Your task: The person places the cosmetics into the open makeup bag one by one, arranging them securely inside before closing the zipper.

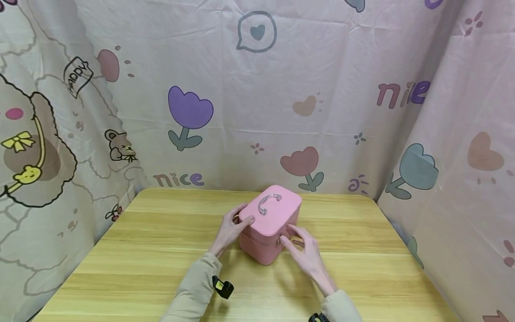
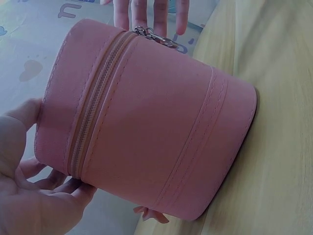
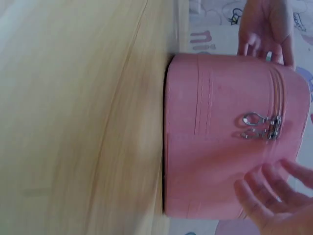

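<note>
A pink vanity case [image 1: 261, 252] with a rounded lid stands upright on the wooden table, turned at an angle. A silver carrying handle [image 1: 263, 211] arches over its lid. The zipper [image 2: 95, 105] round the lid is closed, and two metal zipper pulls [image 3: 257, 119] hang close together at one end of the case. My left hand [image 1: 230, 230] grips the lid's left edge, thumb on top and fingers against the side. Beside the pulls, my right hand [image 1: 307, 252] has its fingers loosely spread near the case wall; it pinches neither pull in the right wrist view.
The wooden table [image 1: 161, 250] spreads out round the case. A printed cloth [image 1: 241, 89] with flowers and hearts hangs behind it and along both sides. A small pink bow [image 2: 151, 214] shows low on the case's far side.
</note>
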{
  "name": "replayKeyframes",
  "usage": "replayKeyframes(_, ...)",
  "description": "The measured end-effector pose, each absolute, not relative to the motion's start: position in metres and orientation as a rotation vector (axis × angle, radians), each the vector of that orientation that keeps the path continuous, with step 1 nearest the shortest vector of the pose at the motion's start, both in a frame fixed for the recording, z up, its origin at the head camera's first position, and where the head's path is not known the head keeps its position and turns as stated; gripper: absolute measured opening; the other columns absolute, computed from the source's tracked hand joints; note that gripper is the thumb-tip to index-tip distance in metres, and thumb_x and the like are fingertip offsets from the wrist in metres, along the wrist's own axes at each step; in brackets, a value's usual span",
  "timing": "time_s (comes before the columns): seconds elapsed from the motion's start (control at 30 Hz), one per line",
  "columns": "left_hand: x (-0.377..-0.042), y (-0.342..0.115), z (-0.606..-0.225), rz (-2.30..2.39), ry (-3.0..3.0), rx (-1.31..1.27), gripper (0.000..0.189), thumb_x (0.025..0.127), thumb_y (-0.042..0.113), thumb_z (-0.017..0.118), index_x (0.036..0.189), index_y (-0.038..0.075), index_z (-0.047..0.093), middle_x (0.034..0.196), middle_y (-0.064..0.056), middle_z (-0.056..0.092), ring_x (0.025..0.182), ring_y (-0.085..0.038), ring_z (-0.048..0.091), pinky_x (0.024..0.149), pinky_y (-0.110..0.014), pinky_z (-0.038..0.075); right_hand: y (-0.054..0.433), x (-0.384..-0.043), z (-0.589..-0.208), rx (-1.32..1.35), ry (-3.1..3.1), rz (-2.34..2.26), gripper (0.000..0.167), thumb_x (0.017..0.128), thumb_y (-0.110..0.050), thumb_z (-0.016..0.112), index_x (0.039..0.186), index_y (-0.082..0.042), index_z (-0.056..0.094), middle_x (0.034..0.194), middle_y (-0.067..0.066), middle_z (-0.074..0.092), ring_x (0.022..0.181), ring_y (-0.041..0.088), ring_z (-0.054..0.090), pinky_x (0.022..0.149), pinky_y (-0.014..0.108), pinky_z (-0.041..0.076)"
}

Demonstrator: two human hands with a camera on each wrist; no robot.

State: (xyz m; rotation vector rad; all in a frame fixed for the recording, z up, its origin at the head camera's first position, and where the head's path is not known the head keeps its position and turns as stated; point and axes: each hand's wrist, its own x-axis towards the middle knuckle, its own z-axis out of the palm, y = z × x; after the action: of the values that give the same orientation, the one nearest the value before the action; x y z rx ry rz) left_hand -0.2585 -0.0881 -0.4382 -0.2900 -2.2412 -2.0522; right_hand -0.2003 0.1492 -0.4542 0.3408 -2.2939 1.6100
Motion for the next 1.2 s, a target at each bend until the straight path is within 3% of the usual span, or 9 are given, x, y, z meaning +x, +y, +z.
replayKeyframes(0.2,-0.259,-0.088,-0.437,-2.047,-2.24,-0.302,0.061,0.098,0.008,0.072,0.151,-0.011,0.047,0.145,-0.033,0.055,0.127,-0.039,0.062,0.095,-0.016,0.053,0.139,-0.199,-0.452,0.277,-2.278,1.609,0.043,0.097,-0.013,0.075,0.132,0.01,0.064,0.128,0.027,0.067,0.12,0.047,0.066,0.1,0.058,0.058)
replayKeyframes(0.47,-0.256,-0.089,-0.438,-1.999,-2.26,-0.313,0.062,0.097,0.01,0.074,0.15,-0.011,0.049,0.146,-0.031,0.055,0.131,-0.043,0.06,0.111,-0.042,0.054,0.127,-0.195,-0.448,0.174,-2.335,1.587,0.055,0.096,-0.022,0.077,0.136,0.011,0.058,0.131,0.029,0.062,0.117,0.045,0.067,0.102,0.06,0.057)
replayKeyframes(0.63,-0.253,-0.089,-0.438,-1.963,-2.256,-0.327,0.055,0.099,0.01,0.072,0.146,-0.013,0.051,0.141,-0.032,0.059,0.13,-0.045,0.06,0.116,-0.049,0.049,0.122,-0.194,-0.445,0.119,-2.397,1.518,0.063,0.095,-0.03,0.079,0.138,0.009,0.054,0.132,0.026,0.061,0.117,0.042,0.066,0.1,0.059,0.057)
replayKeyframes(0.73,-0.249,-0.088,-0.438,-1.961,-2.244,-0.329,0.048,0.102,0.01,0.068,0.142,-0.013,0.054,0.137,-0.032,0.061,0.128,-0.045,0.061,0.113,-0.044,0.052,0.122,-0.194,-0.442,0.093,-2.428,1.497,0.067,0.095,-0.035,0.078,0.14,0.007,0.052,0.134,0.024,0.06,0.12,0.041,0.065,0.099,0.058,0.057)
replayKeyframes(0.9,-0.241,-0.087,-0.436,-1.941,-2.231,-0.321,0.038,0.106,0.011,0.062,0.136,-0.012,0.061,0.129,-0.029,0.066,0.117,-0.036,0.067,0.097,-0.021,0.054,0.123,-0.195,-0.44,0.073,-2.454,1.501,0.073,0.096,-0.041,0.076,0.145,0.006,0.049,0.14,0.024,0.056,0.126,0.042,0.061,0.101,0.057,0.057)
replayKeyframes(0.97,-0.239,-0.087,-0.437,-1.937,-2.22,-0.322,0.035,0.107,0.01,0.059,0.134,-0.012,0.062,0.13,-0.029,0.067,0.114,-0.034,0.068,0.095,-0.02,0.055,0.125,-0.197,-0.441,0.079,-2.454,1.515,0.074,0.096,-0.041,0.076,0.147,0.006,0.048,0.143,0.025,0.055,0.127,0.043,0.06,0.103,0.059,0.056)
replayKeyframes(1.2,-0.239,-0.088,-0.441,-1.943,-2.179,-0.312,0.027,0.108,0.007,0.056,0.124,-0.012,0.067,0.129,-0.03,0.07,0.109,-0.024,0.071,0.099,-0.045,0.061,0.139,-0.204,-0.447,0.202,-2.422,1.617,0.066,0.101,-0.029,0.067,0.151,0.009,0.044,0.147,0.031,0.05,0.131,0.048,0.056,0.113,0.066,0.046)
